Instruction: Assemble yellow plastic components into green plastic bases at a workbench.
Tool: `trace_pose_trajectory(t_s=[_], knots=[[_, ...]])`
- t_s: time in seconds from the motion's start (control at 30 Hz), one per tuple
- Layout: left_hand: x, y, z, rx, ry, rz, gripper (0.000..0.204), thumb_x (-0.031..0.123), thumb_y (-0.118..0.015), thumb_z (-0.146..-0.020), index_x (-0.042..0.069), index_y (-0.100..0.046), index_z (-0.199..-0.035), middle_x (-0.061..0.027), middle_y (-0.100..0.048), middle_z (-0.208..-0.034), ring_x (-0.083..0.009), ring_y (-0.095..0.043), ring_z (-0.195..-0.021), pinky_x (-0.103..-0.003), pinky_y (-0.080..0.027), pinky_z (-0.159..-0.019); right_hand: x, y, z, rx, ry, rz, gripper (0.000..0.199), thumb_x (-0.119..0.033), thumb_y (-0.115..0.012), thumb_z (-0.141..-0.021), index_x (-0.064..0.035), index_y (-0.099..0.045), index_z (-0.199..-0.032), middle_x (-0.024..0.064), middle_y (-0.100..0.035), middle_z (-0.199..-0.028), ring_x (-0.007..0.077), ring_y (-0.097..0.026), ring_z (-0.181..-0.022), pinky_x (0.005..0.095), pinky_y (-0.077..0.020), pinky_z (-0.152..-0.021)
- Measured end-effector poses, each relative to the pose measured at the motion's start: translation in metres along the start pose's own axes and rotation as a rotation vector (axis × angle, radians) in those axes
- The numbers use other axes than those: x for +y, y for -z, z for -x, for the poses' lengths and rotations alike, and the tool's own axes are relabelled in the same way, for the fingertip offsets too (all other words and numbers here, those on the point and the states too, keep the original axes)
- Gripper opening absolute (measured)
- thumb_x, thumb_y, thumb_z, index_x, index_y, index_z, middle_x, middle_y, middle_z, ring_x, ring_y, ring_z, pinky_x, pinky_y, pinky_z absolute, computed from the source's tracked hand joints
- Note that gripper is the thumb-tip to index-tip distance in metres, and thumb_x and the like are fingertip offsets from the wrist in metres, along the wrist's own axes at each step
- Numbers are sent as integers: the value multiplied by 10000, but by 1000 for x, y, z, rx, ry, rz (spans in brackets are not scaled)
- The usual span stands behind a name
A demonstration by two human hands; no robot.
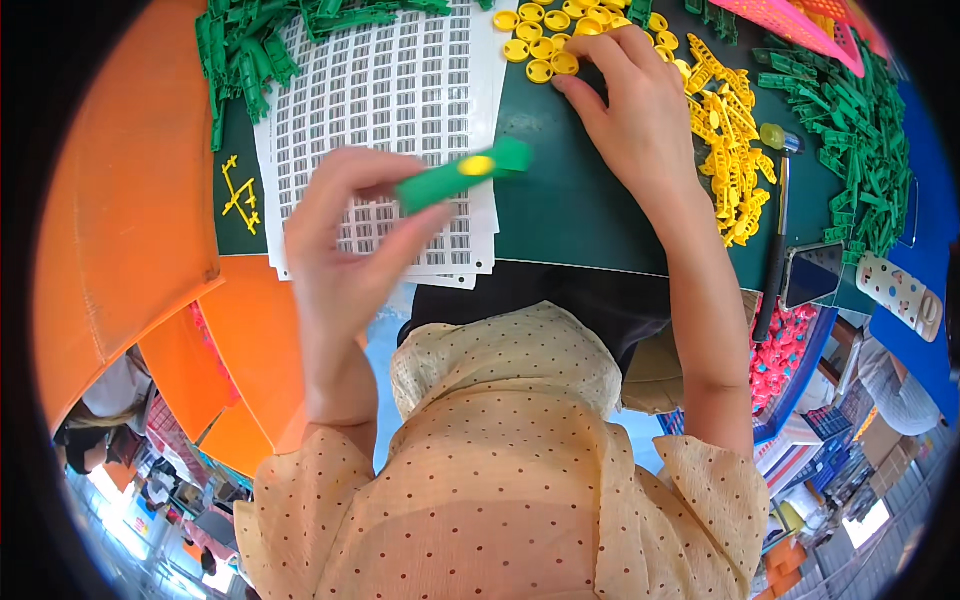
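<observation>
My left hand (345,225) is raised over the printed sheets, its thumb and fingers closed on a green plastic piece (435,187) blurred by motion. A yellow round part (477,166) shows on that piece. Farther right, my right hand (640,110) reaches down into a cluster of yellow round discs (530,28) at the far edge. Its thumb and forefinger close around one yellow disc (565,64); the other fingers curl over the discs behind, partly hiding them.
White sheets (370,110) with printed rows lie on the dark green tabletop (545,190). Green pieces (250,60) heap at far left, more green pieces (865,150) at right. Yellow parts (730,150), a hammer (778,230), a phone (812,275) and a yellow sprue (240,195) lie around.
</observation>
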State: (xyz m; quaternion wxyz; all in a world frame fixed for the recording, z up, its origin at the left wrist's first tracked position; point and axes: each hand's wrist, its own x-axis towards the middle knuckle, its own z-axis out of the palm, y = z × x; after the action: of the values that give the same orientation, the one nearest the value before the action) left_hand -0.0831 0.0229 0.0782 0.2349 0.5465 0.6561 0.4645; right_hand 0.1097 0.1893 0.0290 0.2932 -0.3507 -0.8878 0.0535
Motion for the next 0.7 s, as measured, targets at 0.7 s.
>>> trace_pose_trajectory(t_s=[0.7], knots=[[7, -86, -12, -103, -400, 51, 374, -35, -795, -668, 46, -688, -1017, -79, -724, -1014, -231, -673, -887, -305, -522, -757, -49, 110, 42, -197, -78, -243, 340, 43, -771, -716, -46, -678, -1031, 81, -671, -1005, 213, -641, -858, 308, -492, -767]])
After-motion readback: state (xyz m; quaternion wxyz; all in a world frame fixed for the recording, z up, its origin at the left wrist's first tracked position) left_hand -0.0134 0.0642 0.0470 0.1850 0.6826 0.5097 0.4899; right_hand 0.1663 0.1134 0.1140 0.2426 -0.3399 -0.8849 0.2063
